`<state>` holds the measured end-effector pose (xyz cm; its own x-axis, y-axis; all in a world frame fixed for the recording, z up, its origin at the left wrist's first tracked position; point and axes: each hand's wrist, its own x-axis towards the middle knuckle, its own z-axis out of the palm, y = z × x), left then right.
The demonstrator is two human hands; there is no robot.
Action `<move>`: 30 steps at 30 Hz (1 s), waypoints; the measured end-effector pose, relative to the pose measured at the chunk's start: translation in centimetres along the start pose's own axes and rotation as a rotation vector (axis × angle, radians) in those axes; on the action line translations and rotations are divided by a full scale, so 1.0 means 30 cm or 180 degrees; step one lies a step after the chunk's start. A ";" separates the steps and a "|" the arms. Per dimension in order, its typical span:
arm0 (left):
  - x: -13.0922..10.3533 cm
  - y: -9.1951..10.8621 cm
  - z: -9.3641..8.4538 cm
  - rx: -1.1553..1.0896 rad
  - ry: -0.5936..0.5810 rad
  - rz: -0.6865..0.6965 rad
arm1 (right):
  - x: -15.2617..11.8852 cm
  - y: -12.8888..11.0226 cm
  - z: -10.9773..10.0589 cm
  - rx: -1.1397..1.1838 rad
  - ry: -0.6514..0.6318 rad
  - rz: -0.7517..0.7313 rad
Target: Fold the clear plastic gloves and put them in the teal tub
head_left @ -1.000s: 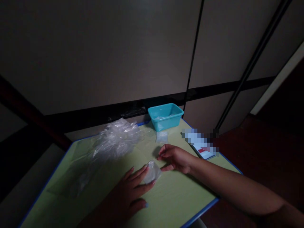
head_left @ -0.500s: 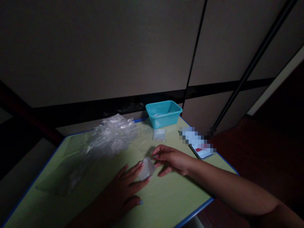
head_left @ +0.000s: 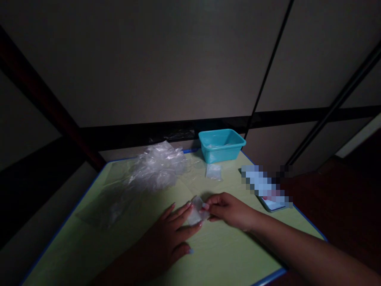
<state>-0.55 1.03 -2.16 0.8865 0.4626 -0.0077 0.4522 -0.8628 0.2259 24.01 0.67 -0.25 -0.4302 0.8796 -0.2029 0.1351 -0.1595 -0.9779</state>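
though dim the room (head_left: pixel 166 79), green table (head_left: pixel 226 246) by panels (head_left: pixel 312 71), left fingers (head_left: pixel 180 211) wide on packet (head_left: pixel 195 216), right fingers (head_left: pixel 216 209) narrow around its edge.

no legible text, label, brand, number or sign is found; the phone (head_left: pixel 273 203) screen is pixelated and unreadable.
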 end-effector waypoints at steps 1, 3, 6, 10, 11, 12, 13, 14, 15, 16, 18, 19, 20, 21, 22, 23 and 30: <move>0.000 0.001 0.002 0.0011 0.0019 0.0008 | 0.000 0.002 0.000 -0.0263 -0.0015 -0.0135; 0.002 0.007 0.003 -0.0026 0.0118 0.0026 | -0.001 0.005 -0.002 -0.0674 0.0009 -0.0395; 0.008 0.021 0.005 -0.0413 0.0550 -0.0067 | -0.001 0.005 -0.004 -0.0863 0.0049 -0.0600; 0.024 0.023 0.019 -0.1144 0.1390 -0.0616 | -0.005 -0.011 -0.007 -0.1013 -0.0075 -0.0812; 0.028 0.019 0.025 -0.1281 0.1517 -0.0785 | -0.009 -0.019 -0.006 -0.1100 -0.0115 -0.0905; 0.032 0.013 0.031 -0.1427 0.1587 -0.0932 | -0.014 -0.027 -0.004 -0.1198 -0.0161 -0.1025; 0.036 0.008 0.036 -0.1577 0.1610 -0.1048 | -0.020 -0.036 -0.001 -0.1298 -0.0219 -0.1159; 0.039 0.002 0.039 -0.1721 0.1607 -0.1128 | -0.027 -0.044 0.002 -0.1390 -0.0286 -0.1294; 0.042 -0.002 0.040 -0.1853 0.1588 -0.1171 | -0.034 -0.053 0.006 -0.1460 -0.0367 -0.1417; 0.044 -0.004 0.038 -0.1976 0.1558 -0.1174 | -0.040 -0.060 0.010 -0.1506 -0.0435 -0.1522; 0.049 -0.002 0.027 -0.2206 0.1482 -0.1115 | -0.050 -0.071 0.017 -0.1529 -0.0525 -0.1688; 0.052 0.003 0.018 -0.2336 0.1440 -0.1090 | -0.053 -0.074 0.020 -0.1506 -0.0548 -0.1773; 0.055 0.009 0.008 -0.2463 0.1405 -0.1050 | -0.054 -0.076 0.023 -0.1469 -0.0556 -0.1852; 0.058 0.016 -0.002 -0.2563 0.1382 -0.1002 | -0.054 -0.076 0.025 -0.1426 -0.0544 -0.1926; 0.062 0.023 -0.012 -0.2621 0.1392 -0.0962 | -0.052 -0.074 0.027 -0.1383 -0.0518 -0.1991; 0.065 0.029 -0.020 -0.2651 0.1402 -0.0941 | -0.049 -0.071 0.028 -0.1344 -0.0483 -0.2036; 0.064 0.038 -0.025 -0.2940 0.1147 -0.1525 | -0.025 -0.042 0.024 -0.1125 -0.0171 -0.2000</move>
<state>1.59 1.09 -1.18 0.4902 0.8707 -0.0384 0.3613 -0.1629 0.9181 23.52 -0.12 1.10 -0.5635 0.7328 0.3814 0.1244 0.5317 -0.8378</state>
